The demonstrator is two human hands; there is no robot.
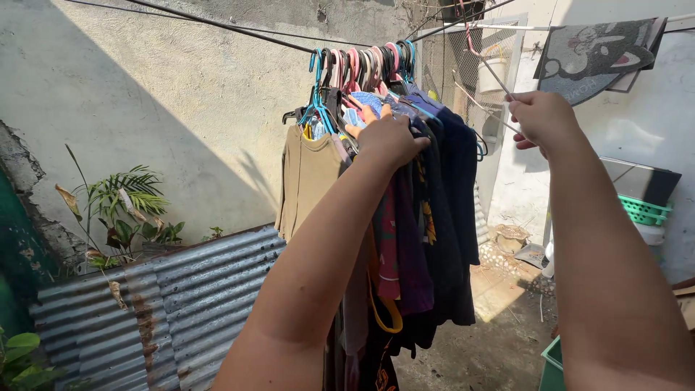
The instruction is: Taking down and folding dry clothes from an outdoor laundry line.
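Note:
A dense row of clothes (405, 239) hangs on coloured plastic hangers (362, 65) from a dark line (239, 30) that runs across the top. My left hand (389, 137) reaches into the top of the bunch and grips among the hangers and garments; which piece it holds I cannot tell. A tan shirt (308, 177) hangs at the left end of the row. To the right, my right hand (539, 119) is raised and pinches a thin wire hanger (492, 76) clear of the clothes.
A rough plaster wall (159, 101) stands behind. A corrugated metal sheet (181, 304) lies low at the left, with plants (127, 210) beside it. A patterned mat (594, 54) hangs at top right, a green basket (643, 210) below it.

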